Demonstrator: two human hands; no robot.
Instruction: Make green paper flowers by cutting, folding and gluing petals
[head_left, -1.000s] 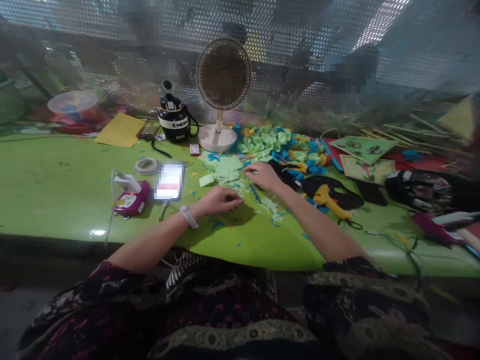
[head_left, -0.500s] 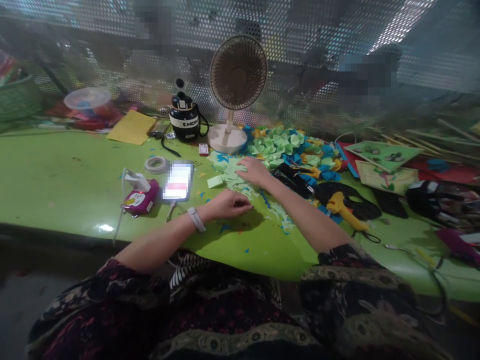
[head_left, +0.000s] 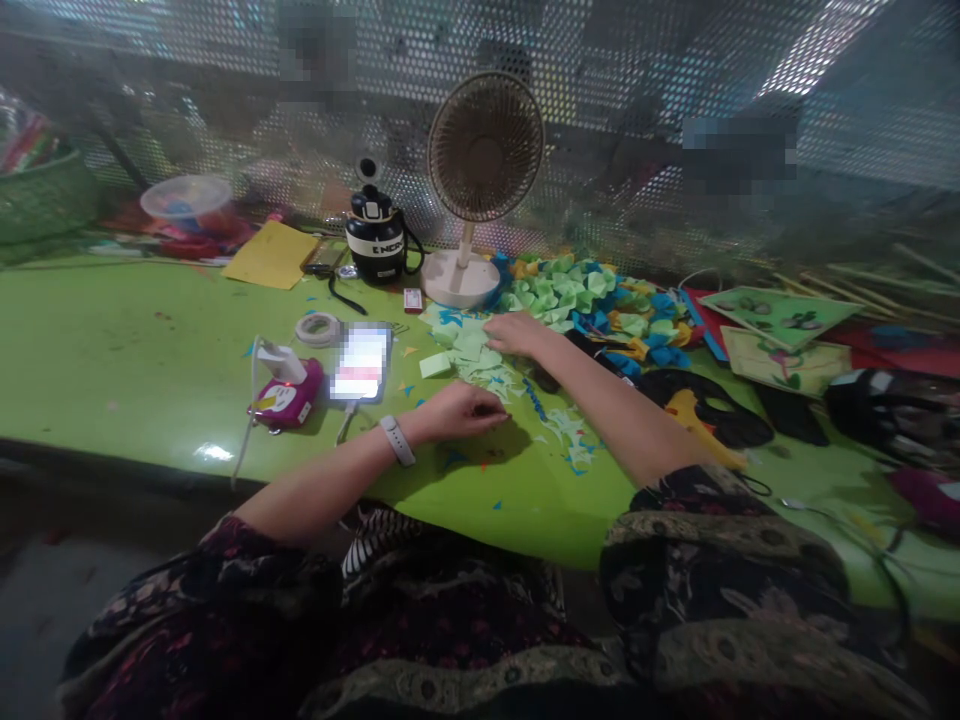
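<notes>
Fingers of the right hand (head_left: 521, 335), the closer one, bend at the green paper (head_left: 469, 342), which lies to their left and beyond the curled left hand (head_left: 461, 409), neither grip being clear.

Beige fan (head_left: 486, 148) near black bottle (head_left: 376, 262)

You are at what looks like a small craft workshop. Your glossy green tabletop (head_left: 150, 350) carries a heap of folded green, blue and yellow paper (head_left: 559, 290), loose paper scraps (head_left: 480, 370), a tape roll (head_left: 317, 342) and a yellow glue gun (head_left: 682, 406); a perforated screen (head_left: 615, 60) rises behind, beyond a round fan (head_left: 486, 150).
</notes>
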